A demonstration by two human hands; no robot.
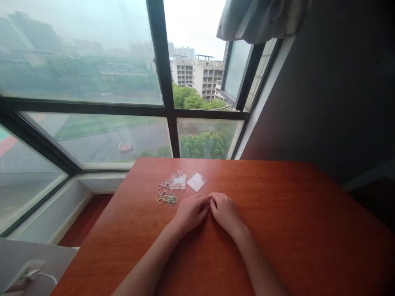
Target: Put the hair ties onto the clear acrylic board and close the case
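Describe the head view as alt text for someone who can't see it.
A person's left hand and right hand meet above a reddish table; anything they hold is unclear. Beyond them lie thin rings, a clear case and a clear square, near windows.

Left hand (191, 210) and right hand (224, 209), anything between them too small to tell, curtain (262, 18) cut off at top

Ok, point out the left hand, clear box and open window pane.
Left hand (191, 209), head view: back of the hand.
Clear box (178, 187), head view: near side.
Open window pane (237, 69), head view: middle of the glass.
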